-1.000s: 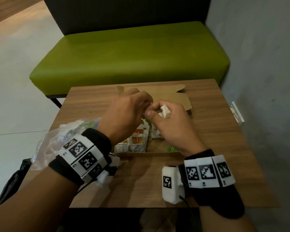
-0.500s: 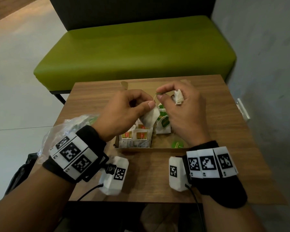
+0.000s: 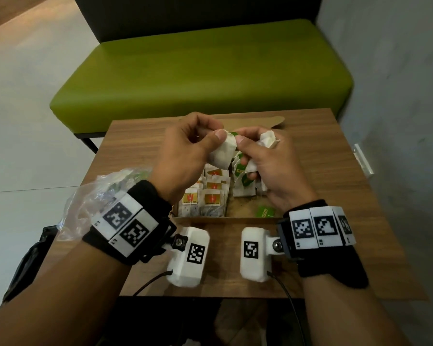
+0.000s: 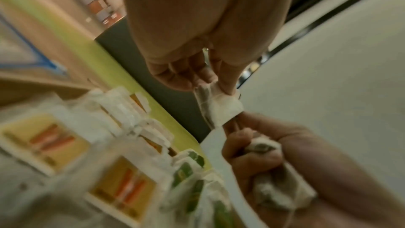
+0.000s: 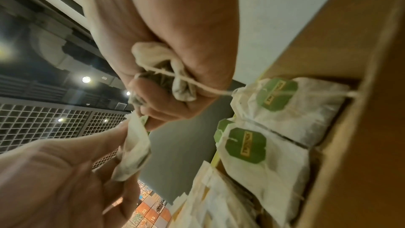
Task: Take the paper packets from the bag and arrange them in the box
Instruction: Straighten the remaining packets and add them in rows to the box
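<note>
Above the open cardboard box, my left hand pinches the top of a white paper packet that hangs free. My right hand meets it at that corner, pinching a small green tag, and grips crumpled white packets in its curled fingers. The left wrist view shows the hanging packet and the crumpled ones. In the box, packets with red and yellow tags stand at the left and green-tagged packets at the right. A string runs from the gripped packet to a green-tagged packet.
The clear plastic bag lies at the wooden table's left edge, behind my left wrist. A loose green tag lies on the box floor. The box lid lies flat behind the hands. A green bench stands beyond the table.
Both hands have risen from the box. The left hand has lifted a white packet clear of the rows, and the right hand's pinch has come in against its top corner.
</note>
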Tool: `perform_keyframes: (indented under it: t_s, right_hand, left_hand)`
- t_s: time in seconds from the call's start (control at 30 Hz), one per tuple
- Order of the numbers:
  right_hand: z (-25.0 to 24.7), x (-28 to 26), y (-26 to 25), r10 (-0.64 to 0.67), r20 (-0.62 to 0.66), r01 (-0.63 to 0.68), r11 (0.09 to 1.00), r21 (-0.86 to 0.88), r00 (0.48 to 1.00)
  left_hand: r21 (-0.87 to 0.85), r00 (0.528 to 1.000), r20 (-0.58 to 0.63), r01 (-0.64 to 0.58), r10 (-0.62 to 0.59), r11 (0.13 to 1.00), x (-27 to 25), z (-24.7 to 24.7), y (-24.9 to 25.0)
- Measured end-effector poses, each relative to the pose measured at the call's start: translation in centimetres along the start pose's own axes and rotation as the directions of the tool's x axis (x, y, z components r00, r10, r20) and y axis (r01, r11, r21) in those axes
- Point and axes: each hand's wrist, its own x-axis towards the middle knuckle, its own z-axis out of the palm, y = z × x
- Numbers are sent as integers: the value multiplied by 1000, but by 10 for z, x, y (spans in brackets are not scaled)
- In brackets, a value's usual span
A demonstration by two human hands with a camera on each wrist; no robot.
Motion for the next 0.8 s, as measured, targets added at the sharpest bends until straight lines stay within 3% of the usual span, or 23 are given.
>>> perform_keyframes:
  t_s: [0.17,0.3,0.47,0.8]
  right_hand:
    - [3,-4,-3,-31,-60,34,998,59,998]
    - [2,-5,-5,-161,-141,166,986,23,977]
    - [3,-7,-6,-238,-135,240,971,5,962]
    - [4,-6,-3,-234,-100,239,971,33,967]
  left_hand:
    - [157,998,-30,-57,62,986,-4,1,0]
    - [210,997,22,-82,79,974,-7,-2,1]
    - [272,987,69,-160,147,949,-7,-2,1]
    - [27,1000,-2,27,-27,999,-11,5,4]
